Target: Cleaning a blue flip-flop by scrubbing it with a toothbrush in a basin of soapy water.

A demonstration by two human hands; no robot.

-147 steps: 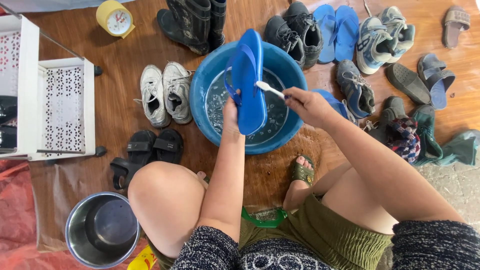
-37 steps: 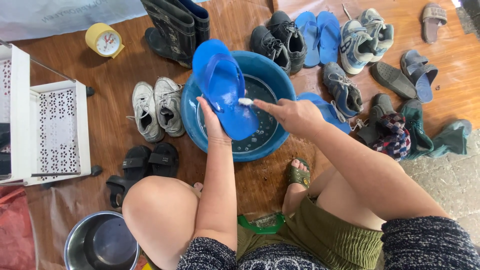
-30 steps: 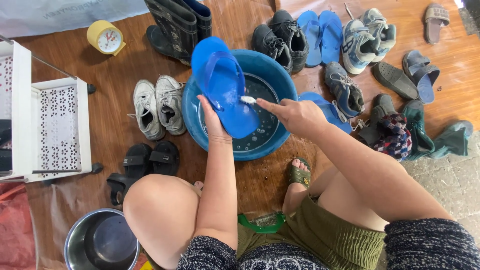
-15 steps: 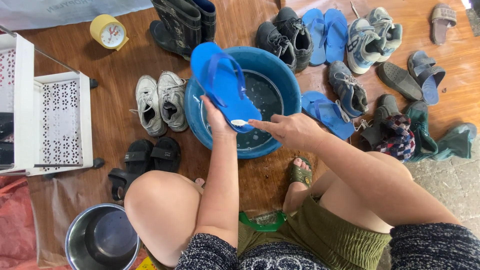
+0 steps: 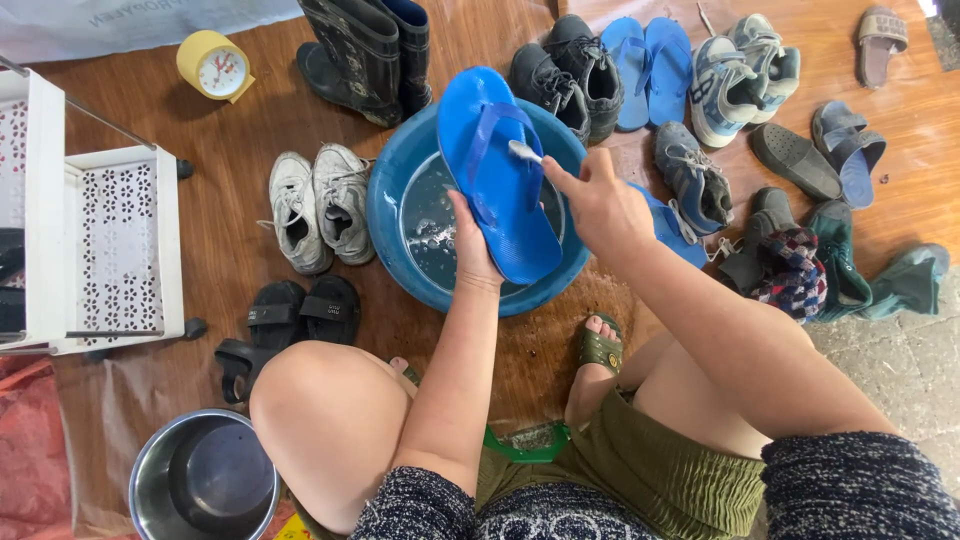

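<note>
Flip-flop [image 5: 497, 180] bright blue all over, strap included; basin [image 5: 395, 175] a duller mid-blue with grey soapy water; toothbrush [image 5: 524, 152] head white. Floor [image 5: 240, 130] reddish-brown wood grain; sneakers [image 5: 318, 205] off-white, sandals [image 5: 290, 320] and boots [image 5: 370, 50] black, second flip-flop pair [image 5: 648, 68] light blue, clock [image 5: 214, 66] yellow with a white face. Rack [image 5: 115, 250] white with punched flower pattern, pot [image 5: 205, 478] bare steel, shorts [image 5: 650, 470] olive green, sleeves [image 5: 860, 485] black-and-white speckled knit.
</note>
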